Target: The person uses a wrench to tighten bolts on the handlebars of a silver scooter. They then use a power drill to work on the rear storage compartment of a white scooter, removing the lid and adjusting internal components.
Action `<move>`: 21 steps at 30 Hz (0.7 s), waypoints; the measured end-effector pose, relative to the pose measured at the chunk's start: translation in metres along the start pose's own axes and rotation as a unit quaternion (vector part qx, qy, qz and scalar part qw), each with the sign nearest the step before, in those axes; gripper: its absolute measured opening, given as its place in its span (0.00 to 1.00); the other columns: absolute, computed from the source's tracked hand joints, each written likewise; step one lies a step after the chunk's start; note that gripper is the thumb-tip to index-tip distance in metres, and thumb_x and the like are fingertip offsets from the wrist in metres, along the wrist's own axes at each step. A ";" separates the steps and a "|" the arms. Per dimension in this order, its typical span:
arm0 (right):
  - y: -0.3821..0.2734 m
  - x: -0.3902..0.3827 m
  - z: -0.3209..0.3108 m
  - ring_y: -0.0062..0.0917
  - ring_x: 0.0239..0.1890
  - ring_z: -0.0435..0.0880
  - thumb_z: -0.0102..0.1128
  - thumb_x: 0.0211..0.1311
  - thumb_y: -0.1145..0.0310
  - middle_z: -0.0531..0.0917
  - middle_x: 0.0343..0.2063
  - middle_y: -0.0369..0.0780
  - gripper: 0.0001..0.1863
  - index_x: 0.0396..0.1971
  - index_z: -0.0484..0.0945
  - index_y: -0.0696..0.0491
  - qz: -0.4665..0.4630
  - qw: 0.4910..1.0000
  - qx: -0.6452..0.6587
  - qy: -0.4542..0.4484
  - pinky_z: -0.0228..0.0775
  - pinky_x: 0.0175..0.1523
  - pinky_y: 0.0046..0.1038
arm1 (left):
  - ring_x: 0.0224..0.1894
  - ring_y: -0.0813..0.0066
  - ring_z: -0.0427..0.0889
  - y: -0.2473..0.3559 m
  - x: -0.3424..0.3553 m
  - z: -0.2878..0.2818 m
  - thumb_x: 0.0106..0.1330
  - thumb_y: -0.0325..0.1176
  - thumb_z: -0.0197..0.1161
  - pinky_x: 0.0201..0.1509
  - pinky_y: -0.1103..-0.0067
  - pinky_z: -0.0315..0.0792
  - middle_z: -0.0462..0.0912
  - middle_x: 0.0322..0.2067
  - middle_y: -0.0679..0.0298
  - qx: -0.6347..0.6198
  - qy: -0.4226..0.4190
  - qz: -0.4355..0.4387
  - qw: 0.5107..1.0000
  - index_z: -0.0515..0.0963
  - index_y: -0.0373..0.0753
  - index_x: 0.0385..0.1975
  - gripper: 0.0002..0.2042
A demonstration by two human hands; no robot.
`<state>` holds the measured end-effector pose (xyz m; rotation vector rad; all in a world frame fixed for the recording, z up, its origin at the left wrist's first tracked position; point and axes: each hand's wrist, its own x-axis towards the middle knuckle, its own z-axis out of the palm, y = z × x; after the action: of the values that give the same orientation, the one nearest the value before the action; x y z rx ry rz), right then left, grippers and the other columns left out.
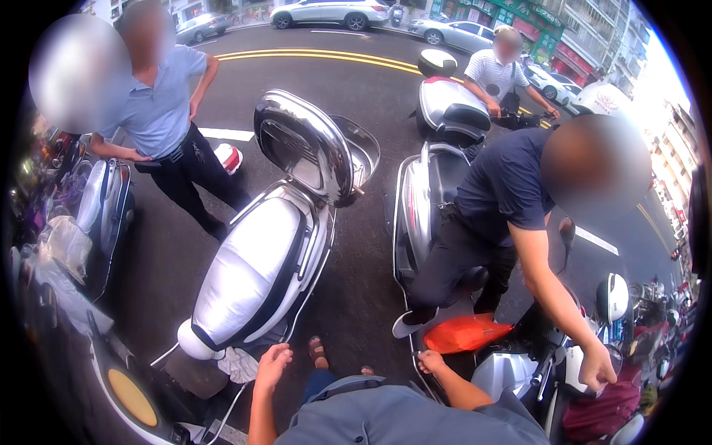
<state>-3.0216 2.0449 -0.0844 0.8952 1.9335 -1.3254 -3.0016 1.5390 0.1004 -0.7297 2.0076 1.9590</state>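
My left hand [273, 365] is raised near the rear of a white-seated scooter [248, 274]. Its fingers are loosely curled and apart, with nothing visible in them. A crumpled white cloth [239, 365] hangs from that scooter close to the hand. On the other side, my right hand [432, 362] is closed just below an orange plastic bag [467, 335]. What its fingers hold, if anything, is too small to make out. The bag lies on the footboard area of a second scooter [437, 185], beside the shoe of a person [489, 193] sitting there.
At the left stands a person in a light blue shirt [167, 104]. Another in a striped shirt [497, 78] is beside a scooter farther off. A large top case [304, 144] rises behind the white seat. Parked scooters line both sides, and cars [330, 13] stand across the road.
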 end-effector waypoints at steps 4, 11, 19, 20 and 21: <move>0.028 -0.007 -0.024 0.25 0.20 0.80 0.59 0.67 0.65 0.82 0.25 0.40 0.08 0.38 0.78 0.54 0.098 0.978 0.154 0.100 0.74 0.22 0.29 | 0.51 0.62 0.86 0.075 0.070 -0.018 0.66 0.36 0.65 0.56 0.71 0.76 0.86 0.46 0.51 0.175 -0.013 0.176 0.969 0.78 0.32 0.53 0.19; -0.010 -0.047 -0.009 0.22 0.22 0.79 0.56 0.70 0.64 0.81 0.24 0.36 0.07 0.37 0.79 0.52 0.045 0.965 0.196 0.168 0.75 0.26 0.27 | 0.44 0.62 0.87 0.145 0.162 -0.046 0.66 0.34 0.65 0.52 0.70 0.79 0.87 0.43 0.51 0.229 -0.035 0.238 0.943 0.79 0.32 0.52 0.18; -0.003 -0.066 0.054 0.21 0.24 0.81 0.59 0.70 0.63 0.83 0.27 0.36 0.08 0.39 0.79 0.51 0.116 0.972 0.169 0.111 0.77 0.28 0.27 | 0.45 0.65 0.87 0.144 0.204 -0.045 0.66 0.32 0.64 0.51 0.73 0.78 0.88 0.41 0.51 0.240 -0.028 0.233 0.942 0.80 0.31 0.51 0.16; -0.007 -0.064 0.056 0.21 0.24 0.81 0.59 0.70 0.63 0.83 0.26 0.35 0.08 0.38 0.79 0.51 0.118 0.974 0.162 0.109 0.78 0.28 0.27 | 0.45 0.66 0.87 0.145 0.206 -0.046 0.67 0.32 0.64 0.51 0.73 0.78 0.88 0.41 0.51 0.231 -0.033 0.227 0.945 0.80 0.31 0.51 0.16; -0.008 -0.062 0.056 0.20 0.23 0.81 0.59 0.70 0.63 0.83 0.26 0.35 0.08 0.38 0.79 0.51 0.117 0.974 0.161 0.109 0.77 0.27 0.26 | 0.45 0.66 0.87 0.142 0.207 -0.042 0.67 0.32 0.63 0.51 0.74 0.78 0.88 0.41 0.52 0.220 -0.039 0.219 0.950 0.80 0.31 0.51 0.16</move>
<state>-2.9856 1.9788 -0.0481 1.4334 1.7263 -1.4709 -3.2411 1.4565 0.1223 -0.1036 2.5918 1.5896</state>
